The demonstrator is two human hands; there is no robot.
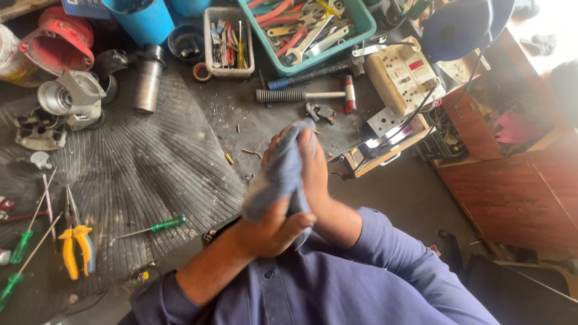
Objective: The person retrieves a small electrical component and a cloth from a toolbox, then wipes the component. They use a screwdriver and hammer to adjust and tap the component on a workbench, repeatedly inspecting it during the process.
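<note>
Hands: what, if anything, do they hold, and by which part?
A blue cloth, pressed between both palms: left hand at its lower end, right hand along its side.

Both hands pressed together around blue-grey rag (280, 174): left hand (274, 229) cups near end, right hand (313, 168) flat against far side. Rubber mat (150, 174) left of hands. On mat: green screwdriver (159, 226), yellow pliers (76, 241). Farther off: hammer (304, 94), teal tray (361, 21) of tools, socket box (403, 73) at right.
</note>
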